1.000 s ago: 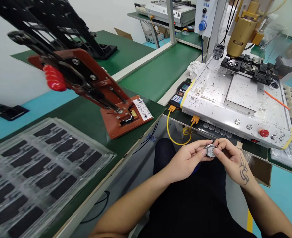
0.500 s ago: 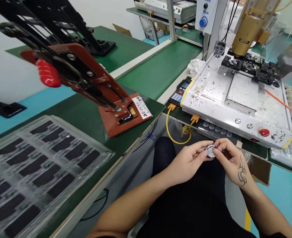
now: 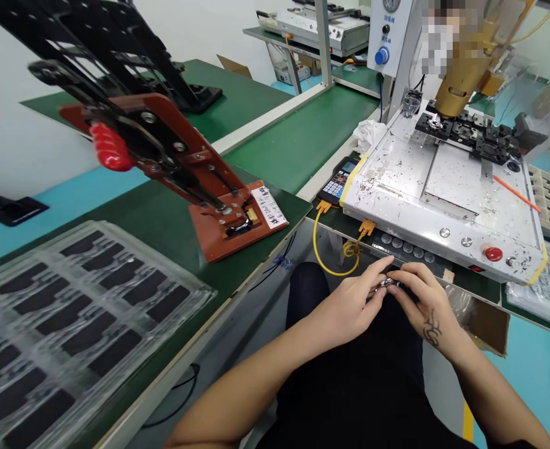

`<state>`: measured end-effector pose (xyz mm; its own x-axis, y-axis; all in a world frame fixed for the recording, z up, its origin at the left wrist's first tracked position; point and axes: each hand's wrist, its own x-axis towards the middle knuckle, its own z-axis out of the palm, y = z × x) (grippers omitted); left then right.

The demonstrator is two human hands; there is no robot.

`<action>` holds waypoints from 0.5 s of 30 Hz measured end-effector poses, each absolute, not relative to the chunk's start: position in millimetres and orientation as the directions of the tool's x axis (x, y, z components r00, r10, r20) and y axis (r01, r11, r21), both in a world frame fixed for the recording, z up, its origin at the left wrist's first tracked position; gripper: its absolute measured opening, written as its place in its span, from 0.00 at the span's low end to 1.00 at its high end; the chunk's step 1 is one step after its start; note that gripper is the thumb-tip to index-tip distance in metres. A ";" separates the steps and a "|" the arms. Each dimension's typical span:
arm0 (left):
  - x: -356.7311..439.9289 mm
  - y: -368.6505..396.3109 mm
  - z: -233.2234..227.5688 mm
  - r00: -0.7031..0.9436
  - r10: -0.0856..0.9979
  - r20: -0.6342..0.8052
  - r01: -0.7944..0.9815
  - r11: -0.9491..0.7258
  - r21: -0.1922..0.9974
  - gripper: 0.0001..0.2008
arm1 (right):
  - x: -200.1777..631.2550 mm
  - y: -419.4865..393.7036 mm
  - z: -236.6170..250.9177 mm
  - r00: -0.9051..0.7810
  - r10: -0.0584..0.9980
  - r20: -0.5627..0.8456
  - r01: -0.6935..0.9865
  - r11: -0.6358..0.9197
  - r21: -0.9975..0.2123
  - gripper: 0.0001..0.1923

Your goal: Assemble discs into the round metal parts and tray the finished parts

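Both hands are pinched together over the lap on one small silvery round part (image 3: pixel 386 282). The left hand (image 3: pixel 350 307) has its thumb and fingertips closed on the part's left side, and the right hand (image 3: pixel 422 299) grips the other side with its fingers curled in. The part is turned edge-on to the camera, so I can't tell what's on its face. It's held in mid-air just in front of the near edge of the bench, not resting on anything.

Right above the hands, a yellow cable (image 3: pixel 332 265) loops down off that near edge, and a row of little round pieces (image 3: pixel 408 247) sits along it. Behind those is the white machine base (image 3: pixel 443 187), all speckled, with a red button (image 3: pixel 493 254) at its near right corner and an orange stick (image 3: pixel 516 192) lying on top. At its far edge a gold nozzle (image 3: pixel 457 87) hangs over a black fixture (image 3: pixel 471 134). There's a keypad (image 3: pixel 338 181) at the base's left edge.

Off to the left, a red lever press (image 3: pixel 186 168) stands at the near corner of the green table (image 3: pixel 163 218), and a clear tray (image 3: pixel 78 312) of dark parts sits near its front edge.

Progress-wise, I'd say the part is mid-handling: it's in hand, but not in the press, fixture or any tray.
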<state>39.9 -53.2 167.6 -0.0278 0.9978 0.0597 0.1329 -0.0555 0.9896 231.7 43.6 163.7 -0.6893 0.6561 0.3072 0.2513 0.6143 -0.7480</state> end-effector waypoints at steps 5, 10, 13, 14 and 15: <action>33.6 -51.6 171.4 -0.165 0.986 0.019 -0.101 -0.036 0.994 0.29 | 215.3 44.0 164.5 -0.553 0.826 0.109 0.164 0.236 -0.958 0.11; 34.0 -55.0 166.7 -0.299 0.953 -0.040 -0.148 -0.005 0.989 0.16 | 194.8 35.7 158.7 -0.543 0.837 -0.064 -0.020 -0.089 -0.996 0.19; 30.7 -58.7 169.5 -0.323 0.946 -0.033 -0.092 0.003 0.996 0.13 | 189.9 33.5 160.9 -0.582 0.811 -0.054 -0.016 -0.078 -0.997 0.18; 29.4 -59.8 171.3 -0.325 0.945 -0.030 -0.083 0.003 0.997 0.14 | 189.4 33.5 162.8 -0.588 0.808 -0.043 -0.009 -0.060 -0.998 0.17; 28.1 -60.8 173.2 -0.324 0.946 -0.027 -0.080 0.001 0.997 0.14 | 189.1 33.6 165.0 -0.590 0.807 -0.033 0.000 -0.042 -0.999 0.17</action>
